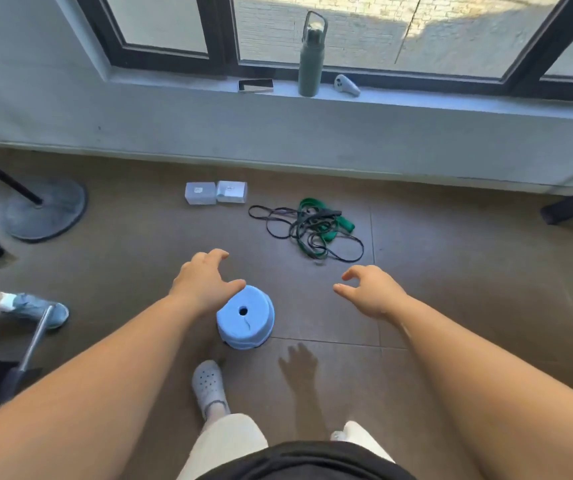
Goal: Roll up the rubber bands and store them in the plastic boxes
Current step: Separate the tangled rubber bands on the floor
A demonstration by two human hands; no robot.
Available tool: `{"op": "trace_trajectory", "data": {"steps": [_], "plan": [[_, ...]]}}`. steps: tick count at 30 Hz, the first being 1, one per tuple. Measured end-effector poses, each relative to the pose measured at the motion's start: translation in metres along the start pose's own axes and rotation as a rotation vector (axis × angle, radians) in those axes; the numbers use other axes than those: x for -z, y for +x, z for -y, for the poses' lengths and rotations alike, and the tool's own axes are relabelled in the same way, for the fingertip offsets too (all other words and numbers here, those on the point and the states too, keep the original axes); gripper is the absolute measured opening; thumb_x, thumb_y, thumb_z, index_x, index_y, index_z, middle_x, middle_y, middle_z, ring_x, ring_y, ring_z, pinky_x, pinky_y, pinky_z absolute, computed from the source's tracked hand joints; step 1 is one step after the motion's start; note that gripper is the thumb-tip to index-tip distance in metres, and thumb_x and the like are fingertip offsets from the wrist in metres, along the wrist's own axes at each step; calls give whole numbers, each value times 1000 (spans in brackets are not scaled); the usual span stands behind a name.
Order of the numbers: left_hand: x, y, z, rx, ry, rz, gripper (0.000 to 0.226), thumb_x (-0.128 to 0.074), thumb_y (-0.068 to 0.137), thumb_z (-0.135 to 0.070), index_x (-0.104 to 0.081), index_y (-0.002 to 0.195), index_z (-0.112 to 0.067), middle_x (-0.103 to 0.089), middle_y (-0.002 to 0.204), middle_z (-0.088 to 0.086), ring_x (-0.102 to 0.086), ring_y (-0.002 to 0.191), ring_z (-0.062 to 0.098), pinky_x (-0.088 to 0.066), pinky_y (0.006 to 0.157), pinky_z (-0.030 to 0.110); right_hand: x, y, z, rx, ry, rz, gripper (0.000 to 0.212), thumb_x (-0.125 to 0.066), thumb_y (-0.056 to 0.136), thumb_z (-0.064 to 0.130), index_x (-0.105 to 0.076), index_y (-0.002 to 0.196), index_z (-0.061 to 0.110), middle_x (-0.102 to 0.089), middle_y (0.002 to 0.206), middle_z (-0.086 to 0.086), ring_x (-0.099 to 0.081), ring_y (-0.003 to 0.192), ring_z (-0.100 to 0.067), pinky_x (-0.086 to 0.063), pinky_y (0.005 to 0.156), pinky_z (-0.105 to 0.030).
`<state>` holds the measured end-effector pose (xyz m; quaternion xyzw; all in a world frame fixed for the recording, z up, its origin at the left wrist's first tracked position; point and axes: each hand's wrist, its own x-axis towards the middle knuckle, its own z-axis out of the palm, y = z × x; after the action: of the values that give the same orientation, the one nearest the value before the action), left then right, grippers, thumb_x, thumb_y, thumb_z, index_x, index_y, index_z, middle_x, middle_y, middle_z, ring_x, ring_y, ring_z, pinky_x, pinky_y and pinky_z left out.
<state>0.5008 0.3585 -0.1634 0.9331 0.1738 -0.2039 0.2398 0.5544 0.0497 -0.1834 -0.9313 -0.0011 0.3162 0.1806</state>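
Note:
A tangled heap of green and black rubber bands (309, 226) lies on the brown floor ahead, right of centre. Two small clear plastic boxes (215, 192) sit side by side to its left, near the wall. My left hand (205, 280) hovers with fingers spread, its thumb over the edge of a low blue stool (246, 318). My right hand (369, 289) is held out to the right of the stool, fingers apart and empty. Both hands are well short of the bands and boxes.
A green bottle (311, 57), a phone (255, 85) and a white controller (346, 85) rest on the window sill. A round stand base (47, 209) is at left. Another person's foot in a blue shoe (37, 308) and a metal pole (32, 344) are at lower left.

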Motion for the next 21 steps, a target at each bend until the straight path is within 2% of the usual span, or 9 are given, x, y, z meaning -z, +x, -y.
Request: {"op": "trace_trajectory", "data": {"steps": [3, 10, 15, 19, 21], "plan": [[28, 52, 25, -42, -17, 73, 73, -69, 85, -53, -41, 148, -28, -44, 147, 7, -43, 135, 30, -43, 106, 44, -3, 32, 43, -57, 43, -37, 49, -54, 95, 59, -59, 129, 25, -57, 138, -6, -58, 119, -29, -52, 94, -42], [86, 157, 53, -31, 18, 172, 70, -66, 85, -56, -43, 145, -28, -44, 145, 6, -46, 132, 29, -45, 103, 43, 6, 97, 109, -111, 99, -11, 49, -55, 93, 60, -61, 128, 27, -59, 137, -2, -59, 119, -26, -51, 97, -44], [105, 241, 25, -44, 50, 226, 66, -67, 88, -51, -45, 144, -26, -45, 144, 7, -53, 123, 25, -44, 96, 35, 40, 184, 115, -121, 119, -3, 48, -54, 94, 60, -61, 127, 26, -59, 137, -4, -58, 119, -26, -50, 96, -40], [119, 307, -13, -7, 96, 235, 64, -65, 89, -52, -45, 144, -27, -44, 145, 5, -53, 116, 21, -43, 91, 32, 79, 263, 106, -95, 186, 53, 44, -55, 96, 54, -63, 124, 22, -62, 134, -4, -58, 120, -25, -43, 86, -31], [131, 338, -33, -1, 140, 239, 64, -65, 88, -54, -45, 143, -28, -45, 145, 4, -53, 117, 21, -44, 94, 34, 103, 295, 104, -84, 189, 99, 42, -55, 97, 53, -64, 122, 21, -63, 132, -4, -59, 118, -24, -42, 85, -31]]}}
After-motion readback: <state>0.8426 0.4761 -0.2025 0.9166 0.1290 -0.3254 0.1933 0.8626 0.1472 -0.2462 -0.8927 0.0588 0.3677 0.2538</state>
